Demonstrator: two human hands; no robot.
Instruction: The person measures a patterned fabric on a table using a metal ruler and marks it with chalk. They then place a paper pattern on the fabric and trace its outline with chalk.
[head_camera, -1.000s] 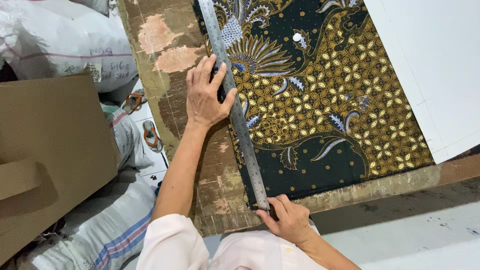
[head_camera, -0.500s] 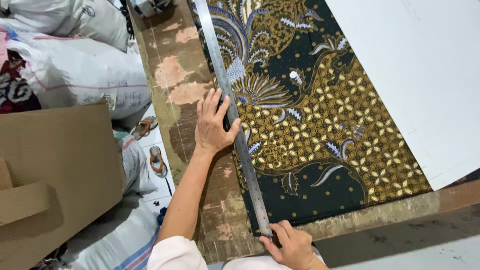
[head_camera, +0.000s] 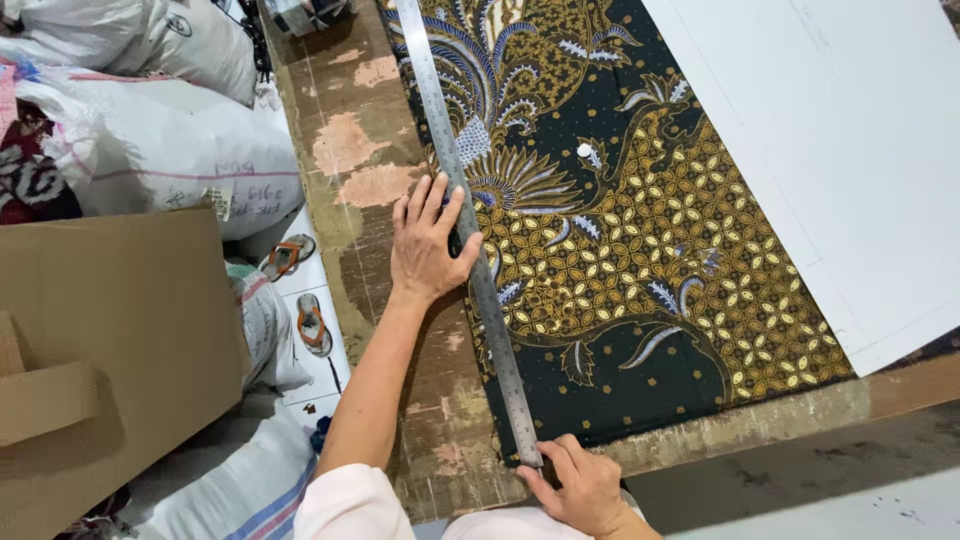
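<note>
This looks like a small textile or garment workshop. A worn wooden worktable (head_camera: 350, 150) with flaking paint carries a dark batik cloth (head_camera: 620, 230) under a long steel ruler (head_camera: 470, 230), with a white sheet (head_camera: 850, 150) to the cloth's right. Left of the table, stuffed white sacks (head_camera: 160, 150), flattened cardboard (head_camera: 110, 330) and sandals (head_camera: 300, 290) crowd the tiled floor.

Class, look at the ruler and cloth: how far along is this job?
Done: the patterned cloth lies flat on the worn table, and the metal ruler sits along its left edge. In hand: the left hand presses the ruler mid-length; the right hand pinches its near end. Left: no mark or cut shows along the ruler, and no pen or blade is visible.
</note>
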